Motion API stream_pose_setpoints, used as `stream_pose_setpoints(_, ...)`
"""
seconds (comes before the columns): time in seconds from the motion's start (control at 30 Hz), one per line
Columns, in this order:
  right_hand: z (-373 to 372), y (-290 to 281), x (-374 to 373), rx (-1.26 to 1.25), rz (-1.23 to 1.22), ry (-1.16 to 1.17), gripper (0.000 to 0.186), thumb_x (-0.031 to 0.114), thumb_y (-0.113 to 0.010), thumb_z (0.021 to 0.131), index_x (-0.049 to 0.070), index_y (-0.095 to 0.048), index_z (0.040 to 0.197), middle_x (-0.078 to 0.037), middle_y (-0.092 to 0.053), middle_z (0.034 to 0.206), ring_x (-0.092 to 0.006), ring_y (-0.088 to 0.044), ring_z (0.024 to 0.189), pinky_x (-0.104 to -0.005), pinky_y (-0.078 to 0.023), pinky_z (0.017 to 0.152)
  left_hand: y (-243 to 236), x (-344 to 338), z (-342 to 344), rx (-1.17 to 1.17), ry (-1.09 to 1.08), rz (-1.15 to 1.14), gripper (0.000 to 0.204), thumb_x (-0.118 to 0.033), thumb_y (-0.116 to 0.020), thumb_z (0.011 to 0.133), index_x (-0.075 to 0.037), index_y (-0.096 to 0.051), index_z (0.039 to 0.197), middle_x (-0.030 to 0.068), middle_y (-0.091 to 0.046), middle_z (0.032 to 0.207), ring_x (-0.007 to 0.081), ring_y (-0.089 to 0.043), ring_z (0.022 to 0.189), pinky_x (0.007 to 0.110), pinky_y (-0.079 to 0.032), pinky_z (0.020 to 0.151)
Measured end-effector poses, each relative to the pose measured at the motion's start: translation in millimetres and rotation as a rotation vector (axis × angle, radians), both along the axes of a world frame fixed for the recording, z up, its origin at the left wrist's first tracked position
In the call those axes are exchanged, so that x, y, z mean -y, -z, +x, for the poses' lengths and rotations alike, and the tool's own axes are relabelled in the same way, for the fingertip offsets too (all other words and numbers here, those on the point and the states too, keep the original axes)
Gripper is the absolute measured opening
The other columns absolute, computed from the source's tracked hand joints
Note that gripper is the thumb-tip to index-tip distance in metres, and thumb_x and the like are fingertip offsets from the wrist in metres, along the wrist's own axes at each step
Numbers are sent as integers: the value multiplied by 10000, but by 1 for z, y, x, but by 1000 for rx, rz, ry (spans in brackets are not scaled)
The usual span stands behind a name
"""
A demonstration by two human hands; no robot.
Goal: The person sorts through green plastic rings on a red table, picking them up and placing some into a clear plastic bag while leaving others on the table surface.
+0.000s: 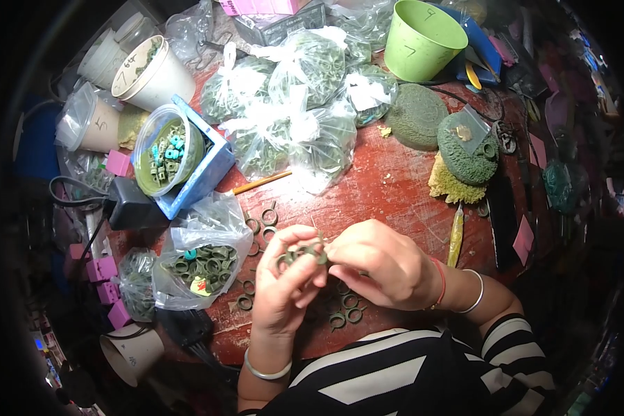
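My left hand [288,277] is closed round a few dark green rings [299,256], held just above the red table near its front edge. Thumb and fingertips of my right hand [381,263] are pinched together against the right side of these rings; what lies between them is hidden. Loose green rings [270,217] lie behind my left hand, some with a short stem. More rings [353,315] lie under and in front of my right hand. Left of my hands an opened clear plastic bag [211,277] holds many similar rings and a small turquoise piece.
Knotted clear bags of green pieces [305,69] are heaped at the back. A round tub [145,156] leans in a blue crate [215,163] at left. A lime-green bucket [423,41], round green pads [468,149] and a yellow-handled tool [456,236] stand or lie rightward.
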State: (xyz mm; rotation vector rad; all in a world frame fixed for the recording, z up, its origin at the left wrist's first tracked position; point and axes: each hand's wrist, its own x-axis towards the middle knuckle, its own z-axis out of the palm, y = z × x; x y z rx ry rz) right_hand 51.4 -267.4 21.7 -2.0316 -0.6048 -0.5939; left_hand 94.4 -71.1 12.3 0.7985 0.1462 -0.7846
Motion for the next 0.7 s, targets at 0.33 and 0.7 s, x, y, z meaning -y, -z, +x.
stream_pose_setpoints(0.33,1,14,3,-314,-205,-73,299,38,-686,817,43,-654,1114,-107,-582,1015,-285,-588,945,-365,-513,827,15,-20,10,23,-182,-381,145,-158,-593,1017,-23,-548,987,155,-538,1182,203,-552,921,162,-447,486)
stream_pose_setpoints(0.7,0,9,12,-459,-234,-27,276,104,-739,827,12,-616,1056,-134,-561,995,-319,-589,939,-404,-510,834,5,-16,11,-100,-164,-329,82,-71,-540,1004,-2,-548,1046,178,-591,1081,181,-577,802,159,-427,452)
